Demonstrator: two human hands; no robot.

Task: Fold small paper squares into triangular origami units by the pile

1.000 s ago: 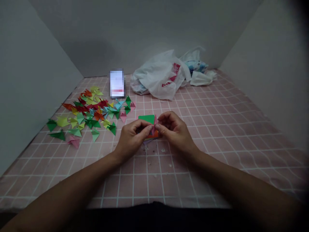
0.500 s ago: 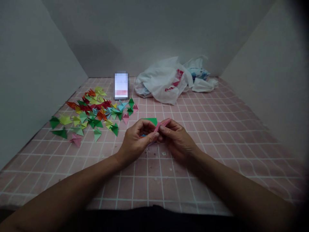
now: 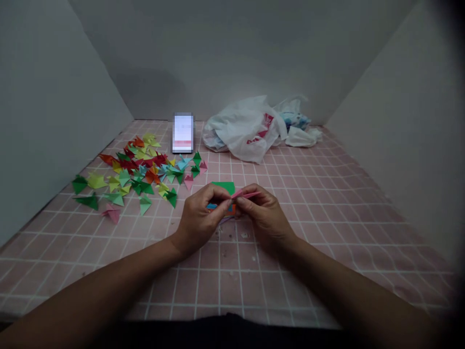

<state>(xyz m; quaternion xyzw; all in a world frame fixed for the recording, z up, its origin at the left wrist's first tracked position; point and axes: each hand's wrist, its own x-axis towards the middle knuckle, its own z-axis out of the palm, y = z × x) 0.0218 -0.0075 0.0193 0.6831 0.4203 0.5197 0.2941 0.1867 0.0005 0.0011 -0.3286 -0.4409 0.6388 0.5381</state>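
A small pink folded paper (image 3: 247, 194) is held up between my two hands over the middle of the table. My left hand (image 3: 205, 213) pinches its left end with thumb and forefinger. My right hand (image 3: 264, 207) grips the other part, a narrow point sticking out to the right past the thumb. Under and behind the hands lie a green paper sheet (image 3: 224, 186) and an orange paper (image 3: 231, 210), with a bit of blue beside it, all partly hidden by my fingers.
Many folded paper cranes (image 3: 145, 188) in several colours spread over the table's left side. A lit phone (image 3: 183, 133) stands behind them. A white plastic bag (image 3: 243, 128) and a crumpled white wrapper (image 3: 303, 137) lie at the back. Small scraps dot the checked tablecloth (image 3: 254, 281).
The pink paper has turned from slanting upward to lying nearly level, its point now toward the right. My hands have shifted slightly, showing more of the orange paper. The view has tilted a little.
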